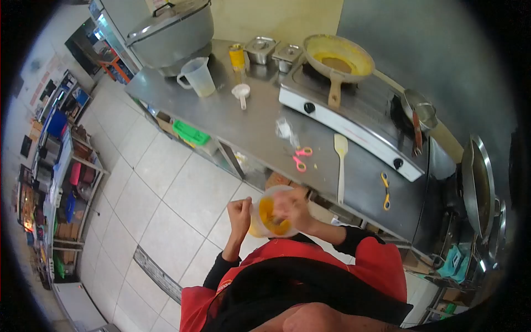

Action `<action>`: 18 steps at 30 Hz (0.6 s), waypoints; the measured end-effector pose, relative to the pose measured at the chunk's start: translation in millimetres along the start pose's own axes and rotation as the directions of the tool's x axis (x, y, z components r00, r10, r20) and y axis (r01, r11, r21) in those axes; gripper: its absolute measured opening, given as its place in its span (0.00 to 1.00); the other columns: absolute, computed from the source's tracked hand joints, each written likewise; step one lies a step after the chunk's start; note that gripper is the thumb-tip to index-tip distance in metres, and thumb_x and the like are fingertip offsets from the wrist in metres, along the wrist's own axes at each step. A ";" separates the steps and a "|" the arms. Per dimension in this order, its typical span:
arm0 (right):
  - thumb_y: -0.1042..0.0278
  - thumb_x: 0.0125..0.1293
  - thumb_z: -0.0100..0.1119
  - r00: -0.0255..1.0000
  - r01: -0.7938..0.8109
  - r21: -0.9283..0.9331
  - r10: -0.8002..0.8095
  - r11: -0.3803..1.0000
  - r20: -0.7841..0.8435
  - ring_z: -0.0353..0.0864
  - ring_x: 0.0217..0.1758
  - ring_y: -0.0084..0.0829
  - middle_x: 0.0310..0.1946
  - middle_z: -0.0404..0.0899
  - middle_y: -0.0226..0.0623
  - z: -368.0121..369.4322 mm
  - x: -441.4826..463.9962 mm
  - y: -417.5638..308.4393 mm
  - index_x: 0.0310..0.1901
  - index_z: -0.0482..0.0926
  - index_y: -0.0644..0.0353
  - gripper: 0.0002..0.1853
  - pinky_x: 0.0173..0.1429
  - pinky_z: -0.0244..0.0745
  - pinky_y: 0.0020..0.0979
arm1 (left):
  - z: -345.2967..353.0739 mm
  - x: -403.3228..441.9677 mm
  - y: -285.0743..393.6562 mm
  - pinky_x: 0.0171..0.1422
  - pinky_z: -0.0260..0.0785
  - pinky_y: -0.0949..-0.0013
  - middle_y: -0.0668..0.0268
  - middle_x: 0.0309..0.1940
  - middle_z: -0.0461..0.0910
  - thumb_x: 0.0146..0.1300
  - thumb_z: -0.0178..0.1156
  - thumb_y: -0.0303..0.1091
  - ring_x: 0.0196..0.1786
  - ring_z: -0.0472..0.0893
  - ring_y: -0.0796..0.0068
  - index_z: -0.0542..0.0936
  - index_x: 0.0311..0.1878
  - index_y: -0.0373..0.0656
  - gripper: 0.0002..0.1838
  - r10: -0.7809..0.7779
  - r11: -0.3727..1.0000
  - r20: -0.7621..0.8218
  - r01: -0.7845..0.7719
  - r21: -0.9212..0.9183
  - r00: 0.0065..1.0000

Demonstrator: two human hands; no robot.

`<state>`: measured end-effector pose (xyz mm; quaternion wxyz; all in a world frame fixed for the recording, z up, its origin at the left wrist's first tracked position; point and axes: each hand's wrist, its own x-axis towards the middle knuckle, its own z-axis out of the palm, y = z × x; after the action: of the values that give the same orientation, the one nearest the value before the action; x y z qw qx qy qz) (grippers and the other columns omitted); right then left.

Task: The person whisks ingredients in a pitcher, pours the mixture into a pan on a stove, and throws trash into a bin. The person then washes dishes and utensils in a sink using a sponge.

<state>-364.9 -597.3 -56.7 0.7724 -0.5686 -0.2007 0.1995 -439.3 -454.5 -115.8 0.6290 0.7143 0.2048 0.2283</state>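
The container is held in front of the body, beyond the near edge of the red garment, and the yellow-orange contents can be seen inside. At its left side the left hand is closed in a fist, the wrist nearly straight and the forearm angled up from the near left; the handhold itself is hidden. By the right hand, the mouth is reached over from the right, the elbow bent outward and the fingers curled down; they are blurred, and whether a tool is gripped cannot be told. Farther off, on the steel counter, pink-handled scissors and, to their right, a pale spatula are laid. Beyond, a pan is set on the stove.
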 end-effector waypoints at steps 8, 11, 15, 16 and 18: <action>0.64 0.61 0.41 0.999 -0.005 0.149 -0.003 0.989 0.053 0.56 0.11 0.16 0.07 0.60 0.26 17.6 106.6 -49.6 0.13 0.63 0.62 0.19 0.17 0.51 0.20 | -4.6 127.7 20.9 0.15 0.40 0.74 0.77 0.07 0.54 0.53 0.51 0.33 0.13 0.52 0.87 0.59 0.08 0.36 0.22 0.060 0.997 0.014 -0.059 -0.050 0.998; 0.65 0.60 0.44 0.990 0.144 0.485 -0.121 0.863 -0.078 0.57 0.12 0.15 0.08 0.61 0.26 15.5 137.0 -50.4 0.15 0.66 0.64 0.17 0.17 0.50 0.20 | -0.8 163.4 52.0 0.15 0.40 0.73 0.76 0.07 0.53 0.53 0.51 0.33 0.13 0.52 0.87 0.58 0.08 0.36 0.22 0.068 0.992 0.076 -0.059 -0.114 0.995; 0.59 0.64 0.32 0.999 -0.044 -0.283 0.047 0.958 0.005 0.50 0.10 0.17 0.06 0.50 0.22 46.8 162.0 -50.5 0.13 0.53 0.54 0.21 0.17 0.47 0.21 | 0.1 212.2 43.7 0.16 0.39 0.73 0.76 0.06 0.52 0.53 0.50 0.32 0.13 0.51 0.87 0.57 0.08 0.36 0.21 0.106 0.990 0.223 -0.083 -0.112 0.969; 0.63 0.63 0.38 0.986 0.119 0.037 -0.114 0.992 -0.121 0.53 0.11 0.16 0.06 0.54 0.24 43.5 165.5 -68.3 0.14 0.59 0.58 0.19 0.18 0.48 0.20 | -0.4 220.1 38.9 0.16 0.39 0.73 0.76 0.07 0.52 0.52 0.50 0.32 0.13 0.51 0.87 0.57 0.09 0.36 0.21 0.121 0.987 0.273 -0.087 -0.133 0.954; 0.65 0.61 0.43 0.897 0.362 0.210 -0.278 0.908 -0.344 0.55 0.12 0.14 0.06 0.57 0.24 34.6 176.8 -49.8 0.14 0.64 0.61 0.19 0.18 0.50 0.20 | -3.5 238.6 42.0 0.16 0.39 0.73 0.74 0.07 0.51 0.52 0.51 0.32 0.14 0.51 0.86 0.57 0.09 0.36 0.21 0.117 0.983 0.364 -0.055 -0.178 0.924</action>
<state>-231.0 -488.5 15.2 0.8861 -0.4416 -0.1410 0.0033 -247.4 -318.6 -57.3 0.7024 0.6988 0.0304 0.1321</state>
